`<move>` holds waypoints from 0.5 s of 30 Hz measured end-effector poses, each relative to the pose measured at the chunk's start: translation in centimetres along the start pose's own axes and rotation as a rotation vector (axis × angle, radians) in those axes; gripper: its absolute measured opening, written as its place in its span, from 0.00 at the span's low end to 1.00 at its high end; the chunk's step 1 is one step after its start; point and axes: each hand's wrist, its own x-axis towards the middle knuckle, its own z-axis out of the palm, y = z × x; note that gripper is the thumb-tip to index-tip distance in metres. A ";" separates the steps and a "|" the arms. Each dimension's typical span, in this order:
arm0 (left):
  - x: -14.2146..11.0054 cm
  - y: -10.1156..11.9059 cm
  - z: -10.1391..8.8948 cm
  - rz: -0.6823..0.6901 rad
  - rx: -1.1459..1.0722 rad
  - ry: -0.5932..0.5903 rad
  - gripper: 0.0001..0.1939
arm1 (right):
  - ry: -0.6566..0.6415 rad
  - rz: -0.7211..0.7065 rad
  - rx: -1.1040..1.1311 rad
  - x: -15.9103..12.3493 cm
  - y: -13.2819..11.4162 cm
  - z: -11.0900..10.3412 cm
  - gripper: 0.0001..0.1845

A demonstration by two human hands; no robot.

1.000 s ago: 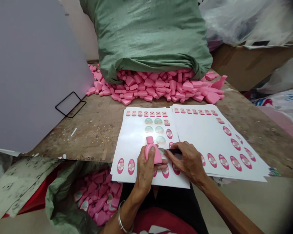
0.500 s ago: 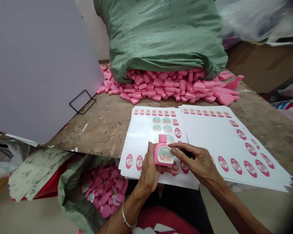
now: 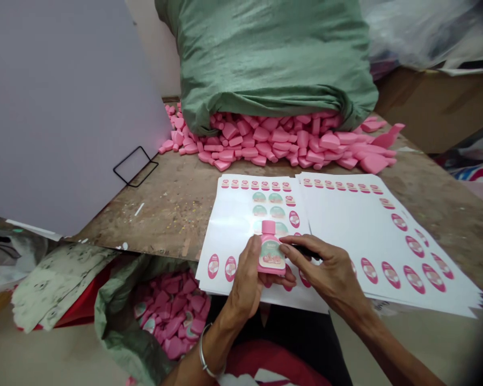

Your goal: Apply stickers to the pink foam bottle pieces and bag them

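A small pink toy bottle (image 3: 269,228) with a pink cap is upright in my left hand (image 3: 247,281), whose fingers wrap behind and under it. On the bottle's front lies a green and cream label (image 3: 272,254). My right hand (image 3: 326,265) is at the bottle's right side, its thumb and index finger touching the label's edge. A slim dark tool (image 3: 308,251) is tucked in the same hand; its kind is mostly hidden. Below are a sheet of stickers (image 3: 229,225), with green and pink ones, and a second sticker sheet (image 3: 342,214) to the right.
Pink bottles (image 3: 261,142) lie heaped at the back under a green sack (image 3: 273,59). More pink pieces, some labelled, fill an open green sack (image 3: 118,321) below the table edge. A black wire stand (image 3: 136,166) rests by the grey panel (image 3: 64,107) at left.
The bottle has turned slightly in my left hand, and the left thumb covers more of its left side. My right fingertips stay at the label's edge.
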 end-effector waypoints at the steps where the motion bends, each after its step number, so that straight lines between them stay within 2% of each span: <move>1: -0.1 0.1 -0.1 0.012 0.025 -0.024 0.25 | 0.036 -0.038 -0.076 0.1 0.1 0.0 0.14; 4: -0.4 0.5 0.0 0.014 0.122 -0.084 0.21 | 0.131 -0.037 -0.207 0.2 0.1 0.3 0.20; 5: -0.6 0.6 0.2 -0.002 0.155 -0.098 0.21 | 0.114 -0.003 -0.173 0.3 0.0 0.4 0.23; 8: -1.2 1.3 0.4 -0.062 0.218 -0.128 0.22 | -0.049 0.073 0.005 1.8 0.3 0.6 0.28; 10: -1.4 2.3 -0.8 -0.055 0.280 -0.091 0.23 | -0.085 0.088 -0.007 4.4 1.7 0.2 0.28; 12: -1.2 3.8 -3.4 0.033 0.442 0.090 0.24 | -0.034 0.115 -0.171 8.7 3.8 -0.6 0.26; 14: -0.4 5.8 -6.9 0.172 0.669 0.453 0.25 | 0.015 0.200 -0.532 13.8 6.1 -1.4 0.24; 15: 0.2 6.7 -8.7 0.225 0.795 0.626 0.26 | 0.054 0.245 -0.616 16.3 7.1 -1.5 0.24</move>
